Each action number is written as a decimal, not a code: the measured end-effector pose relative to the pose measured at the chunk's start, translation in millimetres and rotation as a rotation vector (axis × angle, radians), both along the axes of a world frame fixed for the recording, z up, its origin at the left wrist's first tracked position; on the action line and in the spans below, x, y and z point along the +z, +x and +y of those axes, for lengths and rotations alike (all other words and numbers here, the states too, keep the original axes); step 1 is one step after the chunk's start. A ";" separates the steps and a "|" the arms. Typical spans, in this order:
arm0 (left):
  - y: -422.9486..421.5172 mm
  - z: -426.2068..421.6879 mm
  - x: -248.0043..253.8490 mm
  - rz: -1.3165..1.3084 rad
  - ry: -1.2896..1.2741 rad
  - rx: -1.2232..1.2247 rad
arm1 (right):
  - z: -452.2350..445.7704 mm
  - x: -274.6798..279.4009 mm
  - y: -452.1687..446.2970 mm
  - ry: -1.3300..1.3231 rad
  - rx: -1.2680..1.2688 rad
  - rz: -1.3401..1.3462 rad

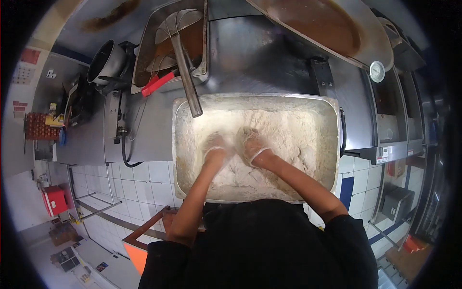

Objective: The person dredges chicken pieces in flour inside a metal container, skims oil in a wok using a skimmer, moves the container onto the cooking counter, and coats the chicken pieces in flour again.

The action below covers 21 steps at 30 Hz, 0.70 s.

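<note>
A deep metal pan point(179, 185) in front of me holds a pale, powdery heap of flour point(293, 132), loose and lumpy in places. My left hand point(215, 143) is in the flour left of the pan's middle. Just to its right, my right hand point(251, 144) also presses into the flour. Both wear thin clear gloves dusted white. Motion blur and flour hide the fingers, so whether they grip anything does not show.
Behind the pan, a steel counter point(260, 58) carries a tray point(207, 62) of brown liquid with a whisk point(185, 72) and a red-handled tool point(158, 85). A tilted brown-stained vessel point(368, 45) with a dial thermometer point(377, 72) is at upper right. A pot point(107, 61) stands left.
</note>
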<state>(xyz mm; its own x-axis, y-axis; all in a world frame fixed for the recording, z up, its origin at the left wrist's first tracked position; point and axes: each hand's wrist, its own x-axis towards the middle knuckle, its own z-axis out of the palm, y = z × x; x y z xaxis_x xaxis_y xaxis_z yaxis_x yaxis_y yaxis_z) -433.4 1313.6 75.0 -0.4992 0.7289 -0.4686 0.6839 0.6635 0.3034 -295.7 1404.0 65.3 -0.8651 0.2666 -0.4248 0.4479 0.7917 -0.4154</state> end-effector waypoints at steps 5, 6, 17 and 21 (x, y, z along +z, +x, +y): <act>-62.5 -39.7 -7.0 -0.042 0.105 0.104 | -35.7 -24.1 -23.0 0.399 -0.002 0.296; -67.5 -55.3 -18.3 -0.133 0.246 0.238 | -44.9 -29.8 -30.1 0.316 -0.083 0.323; -46.4 -48.1 27.9 -1.322 1.158 0.622 | -56.1 -7.6 -22.1 -0.163 0.021 0.263; -59.3 -31.7 32.5 -0.708 0.204 0.330 | -9.8 95.5 8.4 0.252 0.065 -0.133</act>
<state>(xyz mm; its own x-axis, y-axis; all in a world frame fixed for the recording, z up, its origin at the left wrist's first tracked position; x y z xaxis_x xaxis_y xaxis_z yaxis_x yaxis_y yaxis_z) -492.6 1281.9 107.5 -0.3379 0.7010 -0.6281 0.0629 0.6826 0.7280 -287.3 1394.2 160.8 -0.8252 0.3237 -0.4628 0.4298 0.8915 -0.1428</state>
